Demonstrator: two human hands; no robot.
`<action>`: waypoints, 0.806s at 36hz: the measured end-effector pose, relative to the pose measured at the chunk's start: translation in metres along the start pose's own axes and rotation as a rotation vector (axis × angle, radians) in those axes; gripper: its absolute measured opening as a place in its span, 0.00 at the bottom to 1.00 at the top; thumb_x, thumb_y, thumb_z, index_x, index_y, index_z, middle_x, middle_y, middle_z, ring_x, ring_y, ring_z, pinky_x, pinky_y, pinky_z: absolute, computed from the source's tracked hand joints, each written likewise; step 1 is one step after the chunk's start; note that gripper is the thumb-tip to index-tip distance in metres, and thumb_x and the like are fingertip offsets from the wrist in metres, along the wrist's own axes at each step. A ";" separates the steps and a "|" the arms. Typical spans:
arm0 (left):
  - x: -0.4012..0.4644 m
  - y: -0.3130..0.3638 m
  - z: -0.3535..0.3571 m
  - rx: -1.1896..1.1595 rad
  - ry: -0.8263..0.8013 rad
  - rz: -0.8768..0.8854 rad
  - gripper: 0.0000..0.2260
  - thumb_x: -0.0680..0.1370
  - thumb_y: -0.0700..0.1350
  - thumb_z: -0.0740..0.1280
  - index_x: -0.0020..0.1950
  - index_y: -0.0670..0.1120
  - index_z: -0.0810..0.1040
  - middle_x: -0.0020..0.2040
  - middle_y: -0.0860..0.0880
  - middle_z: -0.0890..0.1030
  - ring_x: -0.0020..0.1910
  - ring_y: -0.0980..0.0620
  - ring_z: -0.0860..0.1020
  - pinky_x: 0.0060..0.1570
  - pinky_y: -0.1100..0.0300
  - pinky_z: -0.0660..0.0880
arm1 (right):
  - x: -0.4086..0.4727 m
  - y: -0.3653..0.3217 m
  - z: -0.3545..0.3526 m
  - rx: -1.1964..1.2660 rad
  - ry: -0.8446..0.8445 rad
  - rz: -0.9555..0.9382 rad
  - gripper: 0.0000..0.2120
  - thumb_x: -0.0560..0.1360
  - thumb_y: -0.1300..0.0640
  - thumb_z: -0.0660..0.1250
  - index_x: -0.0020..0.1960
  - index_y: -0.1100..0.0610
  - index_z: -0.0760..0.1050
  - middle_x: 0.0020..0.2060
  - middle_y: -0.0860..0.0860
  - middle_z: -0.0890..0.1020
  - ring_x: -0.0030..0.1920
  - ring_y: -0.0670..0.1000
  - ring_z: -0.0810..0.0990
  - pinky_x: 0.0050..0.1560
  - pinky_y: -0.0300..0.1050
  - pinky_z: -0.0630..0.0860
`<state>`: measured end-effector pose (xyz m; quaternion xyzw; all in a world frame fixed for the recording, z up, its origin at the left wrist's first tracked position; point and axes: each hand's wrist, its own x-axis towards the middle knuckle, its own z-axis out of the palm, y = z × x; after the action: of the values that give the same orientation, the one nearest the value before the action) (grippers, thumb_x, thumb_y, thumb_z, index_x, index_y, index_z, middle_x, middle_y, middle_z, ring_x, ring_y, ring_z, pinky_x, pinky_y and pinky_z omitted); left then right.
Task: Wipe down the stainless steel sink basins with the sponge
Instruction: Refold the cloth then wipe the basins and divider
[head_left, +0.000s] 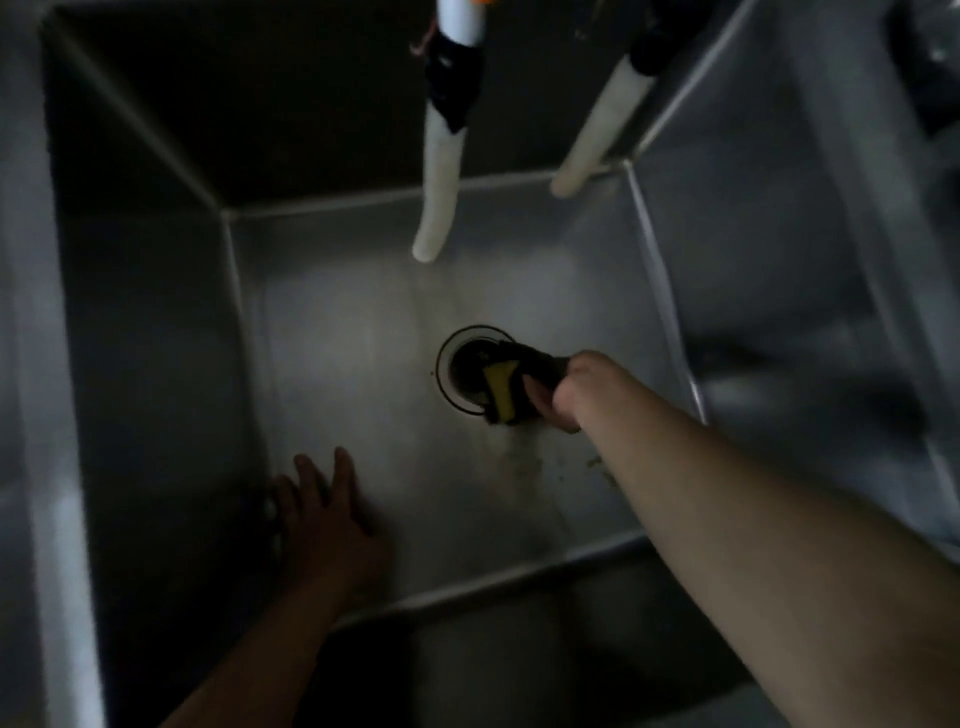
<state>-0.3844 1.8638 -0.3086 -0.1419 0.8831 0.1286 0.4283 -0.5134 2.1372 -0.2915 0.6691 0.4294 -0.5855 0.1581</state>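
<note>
I look down into a deep stainless steel sink basin (332, 332). My right hand (563, 392) reaches to the bottom and grips a yellow sponge (501, 389) with a dark scouring side, pressed at the right rim of the round drain (460, 364). My left hand (327, 514) rests with fingers spread, flat on the basin floor near the front left corner, holding nothing. Specks of debris (524, 462) and a wet smear lie on the floor just in front of the sponge.
Two white hoses hang into the basin from above: one (439, 197) over the middle, another (597, 135) along the right wall's top edge. A second basin (779, 291) lies to the right beyond the dividing wall. The scene is dim.
</note>
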 end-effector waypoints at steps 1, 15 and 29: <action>0.001 0.002 0.000 0.005 -0.004 -0.008 0.48 0.74 0.56 0.69 0.78 0.59 0.34 0.78 0.47 0.29 0.77 0.39 0.33 0.75 0.38 0.48 | -0.007 0.002 -0.008 0.013 -0.058 0.019 0.17 0.83 0.52 0.56 0.62 0.62 0.76 0.53 0.59 0.80 0.36 0.59 0.83 0.24 0.56 0.80; -0.002 0.003 0.014 0.094 0.033 -0.016 0.50 0.72 0.53 0.68 0.77 0.58 0.30 0.78 0.45 0.29 0.76 0.36 0.32 0.76 0.42 0.42 | 0.002 -0.092 -0.026 -0.566 -0.005 -1.047 0.13 0.68 0.54 0.65 0.52 0.52 0.75 0.46 0.54 0.82 0.47 0.54 0.81 0.45 0.47 0.76; 0.005 0.006 0.025 0.075 0.074 -0.029 0.50 0.73 0.55 0.66 0.75 0.58 0.26 0.76 0.44 0.26 0.75 0.37 0.29 0.76 0.38 0.43 | 0.033 -0.051 0.089 -1.646 -0.050 -1.215 0.37 0.78 0.41 0.63 0.80 0.40 0.46 0.81 0.47 0.48 0.79 0.64 0.43 0.72 0.75 0.49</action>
<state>-0.3711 1.8774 -0.3267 -0.1431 0.9004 0.0840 0.4021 -0.6116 2.1159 -0.3309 0.0098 0.9615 -0.1041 0.2540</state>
